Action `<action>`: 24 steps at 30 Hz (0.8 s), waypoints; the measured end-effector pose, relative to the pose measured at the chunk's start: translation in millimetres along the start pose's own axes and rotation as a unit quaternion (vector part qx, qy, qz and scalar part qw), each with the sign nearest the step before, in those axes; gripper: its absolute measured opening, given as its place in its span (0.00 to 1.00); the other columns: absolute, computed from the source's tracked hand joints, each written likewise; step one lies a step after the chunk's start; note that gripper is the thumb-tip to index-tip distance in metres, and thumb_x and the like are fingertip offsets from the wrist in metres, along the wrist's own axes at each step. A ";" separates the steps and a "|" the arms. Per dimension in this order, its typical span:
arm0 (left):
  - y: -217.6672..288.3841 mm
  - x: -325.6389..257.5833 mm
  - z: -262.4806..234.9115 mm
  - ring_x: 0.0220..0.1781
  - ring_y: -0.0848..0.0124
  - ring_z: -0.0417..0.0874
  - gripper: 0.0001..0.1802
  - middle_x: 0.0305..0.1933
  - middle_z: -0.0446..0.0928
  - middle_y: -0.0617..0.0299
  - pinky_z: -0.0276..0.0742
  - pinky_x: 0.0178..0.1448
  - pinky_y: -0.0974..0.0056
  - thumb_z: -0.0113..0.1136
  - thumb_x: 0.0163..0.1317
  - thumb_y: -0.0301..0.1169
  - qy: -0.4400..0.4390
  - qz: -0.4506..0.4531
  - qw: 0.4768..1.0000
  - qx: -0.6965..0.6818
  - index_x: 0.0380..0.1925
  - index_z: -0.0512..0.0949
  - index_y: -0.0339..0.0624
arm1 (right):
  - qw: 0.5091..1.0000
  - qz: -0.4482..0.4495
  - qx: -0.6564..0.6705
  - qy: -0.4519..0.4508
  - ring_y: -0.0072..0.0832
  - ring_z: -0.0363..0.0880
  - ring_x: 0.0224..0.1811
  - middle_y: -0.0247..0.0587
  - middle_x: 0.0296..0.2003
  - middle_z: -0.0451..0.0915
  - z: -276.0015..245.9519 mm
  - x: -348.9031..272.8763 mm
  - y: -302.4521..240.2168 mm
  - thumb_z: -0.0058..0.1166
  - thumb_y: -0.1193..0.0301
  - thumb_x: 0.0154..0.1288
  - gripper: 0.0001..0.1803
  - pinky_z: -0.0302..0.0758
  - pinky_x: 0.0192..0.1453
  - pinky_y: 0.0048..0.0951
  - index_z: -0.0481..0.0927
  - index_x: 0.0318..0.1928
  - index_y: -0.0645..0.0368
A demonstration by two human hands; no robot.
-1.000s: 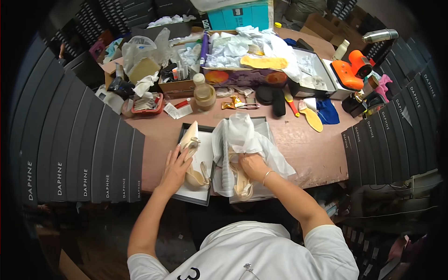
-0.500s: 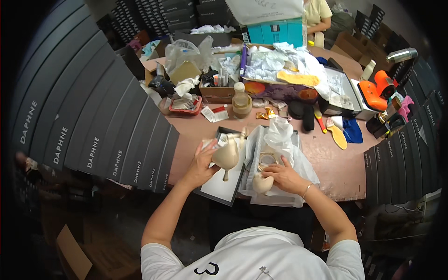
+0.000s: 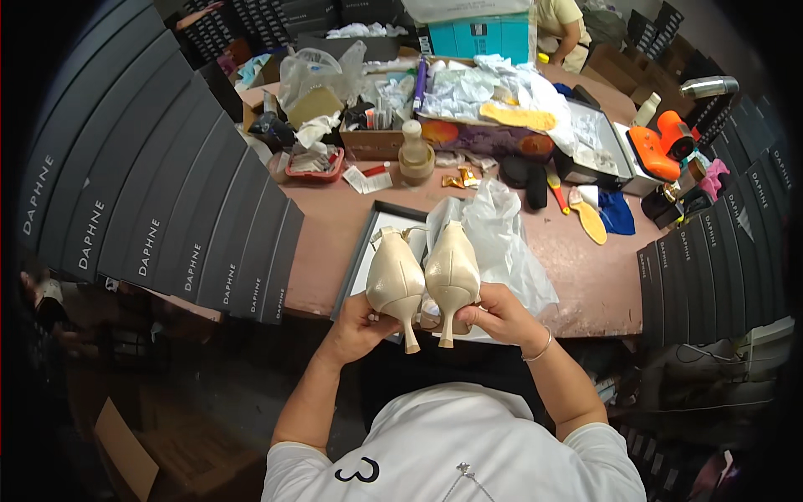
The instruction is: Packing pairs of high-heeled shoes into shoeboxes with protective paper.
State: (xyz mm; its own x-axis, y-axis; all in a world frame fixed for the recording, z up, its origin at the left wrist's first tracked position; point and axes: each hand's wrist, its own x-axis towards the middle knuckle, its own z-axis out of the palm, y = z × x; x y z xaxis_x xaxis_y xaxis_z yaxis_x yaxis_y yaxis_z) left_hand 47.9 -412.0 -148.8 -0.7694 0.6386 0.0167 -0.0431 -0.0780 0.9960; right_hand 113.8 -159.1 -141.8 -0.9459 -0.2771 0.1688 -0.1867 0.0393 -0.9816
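Note:
Two pale gold high-heeled shoes are held up side by side, backs toward me and heels pointing down. My left hand is closed around the left shoe. The right shoe is gripped in my right hand, its thumb near the heel. Behind and below them lies an open dark shoe box part with a white inside. White translucent wrapping spreads out to the right of the shoes. The shoes hide much of the box and wrapping.
Tall stacks of dark shoe boxes flank the table. Farther back are a glue bottle, a red tray, a yellow insole, a red-handled brush and an orange tool. Another person is at the far side.
My right hand has lifted the second shoe out of the wrapping. The left shoe has turned and come nearer, so both now hang side by side. The view has shifted slightly.

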 end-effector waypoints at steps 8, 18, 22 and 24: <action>3.2 2.2 8.2 0.36 0.76 0.82 0.12 0.36 0.82 0.62 0.80 0.39 0.70 0.61 0.57 0.17 -0.031 0.004 0.999 0.025 0.42 0.79 0.34 | 1.000 0.011 0.011 0.002 0.22 0.78 0.35 0.36 0.34 0.82 -3.1 -12.5 -2.0 0.58 0.67 0.66 0.12 0.75 0.42 0.25 0.79 0.44 0.63; 14.2 1.7 8.6 0.40 0.75 0.82 0.13 0.38 0.81 0.61 0.79 0.43 0.68 0.62 0.57 0.16 -0.074 0.035 0.992 0.095 0.43 0.78 0.33 | 0.997 -0.051 -0.054 0.027 0.25 0.80 0.36 0.38 0.35 0.83 1.5 -21.6 -15.7 0.61 0.70 0.63 0.11 0.75 0.42 0.25 0.81 0.43 0.62; 16.6 -0.8 8.4 0.43 0.74 0.82 0.12 0.42 0.81 0.58 0.80 0.45 0.67 0.58 0.64 0.23 -0.086 0.042 0.991 0.089 0.47 0.76 0.33 | 0.998 -0.049 -0.048 0.015 0.22 0.80 0.35 0.37 0.35 0.83 2.4 -24.3 -15.6 0.57 0.67 0.67 0.12 0.74 0.40 0.23 0.80 0.44 0.63; 30.1 10.2 12.5 0.43 0.71 0.83 0.15 0.44 0.80 0.56 0.81 0.46 0.66 0.52 0.69 0.32 -0.077 -0.085 0.989 -0.088 0.50 0.73 0.32 | 0.998 0.057 0.017 0.036 0.25 0.80 0.37 0.40 0.39 0.83 0.2 -17.2 -21.2 0.53 0.63 0.70 0.16 0.74 0.43 0.24 0.78 0.48 0.63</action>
State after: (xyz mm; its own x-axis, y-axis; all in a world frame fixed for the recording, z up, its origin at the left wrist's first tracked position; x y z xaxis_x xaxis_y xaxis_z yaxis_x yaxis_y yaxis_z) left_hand 46.7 -398.3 -117.6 -0.6352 0.7623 -0.1239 -0.2844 -0.0818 0.9552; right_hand 134.1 -155.4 -123.9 -0.9771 -0.2038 0.0611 -0.0692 0.0329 -0.9971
